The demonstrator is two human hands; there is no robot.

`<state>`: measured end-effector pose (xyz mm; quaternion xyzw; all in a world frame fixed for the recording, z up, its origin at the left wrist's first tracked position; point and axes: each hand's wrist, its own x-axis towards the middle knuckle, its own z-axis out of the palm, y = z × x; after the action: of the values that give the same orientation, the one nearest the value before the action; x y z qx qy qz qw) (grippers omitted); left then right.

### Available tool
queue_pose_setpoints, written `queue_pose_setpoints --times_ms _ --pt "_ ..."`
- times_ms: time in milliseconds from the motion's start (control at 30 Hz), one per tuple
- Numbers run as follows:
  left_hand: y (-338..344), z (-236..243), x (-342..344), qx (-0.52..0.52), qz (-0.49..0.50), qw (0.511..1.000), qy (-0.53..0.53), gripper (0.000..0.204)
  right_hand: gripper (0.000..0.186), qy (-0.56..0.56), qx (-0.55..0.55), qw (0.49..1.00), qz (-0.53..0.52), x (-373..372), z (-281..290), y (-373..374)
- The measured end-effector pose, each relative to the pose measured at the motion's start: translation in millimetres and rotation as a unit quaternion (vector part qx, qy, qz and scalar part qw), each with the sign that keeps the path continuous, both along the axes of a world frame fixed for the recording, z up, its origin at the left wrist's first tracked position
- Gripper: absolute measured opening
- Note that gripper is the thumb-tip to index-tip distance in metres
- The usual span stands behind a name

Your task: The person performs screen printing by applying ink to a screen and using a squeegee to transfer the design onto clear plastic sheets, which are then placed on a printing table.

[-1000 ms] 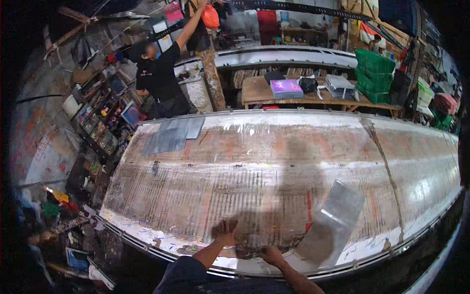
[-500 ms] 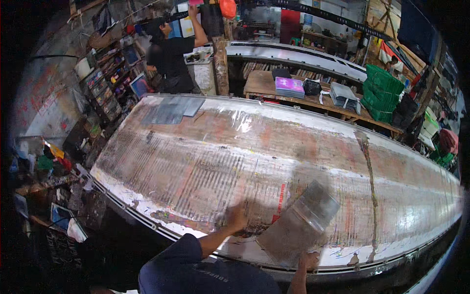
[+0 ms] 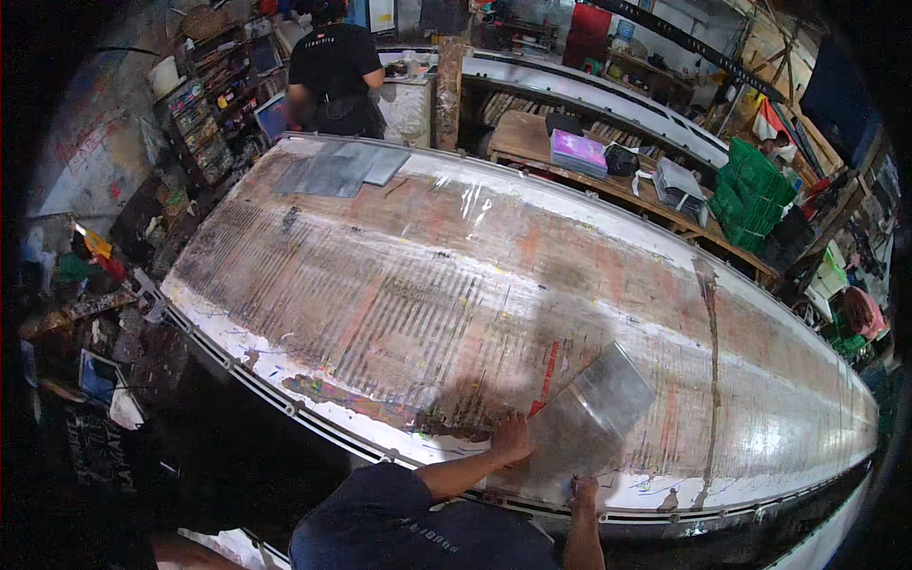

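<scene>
A glossy, see-through grey plastic sheet (image 3: 600,397) lies slanted on the long, paint-stained table (image 3: 399,275), close to its near edge. My left hand (image 3: 513,438) is at the sheet's left edge, its fingers closed on that side. At the sheet's near corner, my right hand (image 3: 586,490) is curled closed with the fingertips toward the sheet. A small dark spot shows beside those fingers, too small to name. Next to the sheet is a narrow red strip with print (image 3: 545,377) on the tabletop.
Flat grey sheets (image 3: 328,171) lie at the table's far left. Beyond stands a co-worker in black (image 3: 334,71), back turned. A wooden bench (image 3: 521,133) holds a purple stack (image 3: 578,152), grey bundles (image 3: 678,183) and green sacks (image 3: 750,195). A metal rail (image 3: 313,425) lines the near edge.
My left hand has moved right to meet the sheet's edge. The sheet, raised and blurred before, now lies flatter. The co-worker's raised arm has come down. My view has shifted.
</scene>
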<state>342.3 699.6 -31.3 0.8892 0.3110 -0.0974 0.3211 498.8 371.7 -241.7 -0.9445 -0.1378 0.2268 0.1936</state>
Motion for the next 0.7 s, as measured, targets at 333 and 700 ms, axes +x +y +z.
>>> queue_pose_setpoints --times_ms 333,700 --pt "50 55 78 -0.254 -0.084 0.963 -0.018 0.065 0.025 0.141 0.224 0.963 -0.042 17 210 38" --pt "-117 336 248 -0.096 -0.086 0.921 -0.368 0.062 0.061 -0.058 0.483 0.873 0.023 251 496 -66"
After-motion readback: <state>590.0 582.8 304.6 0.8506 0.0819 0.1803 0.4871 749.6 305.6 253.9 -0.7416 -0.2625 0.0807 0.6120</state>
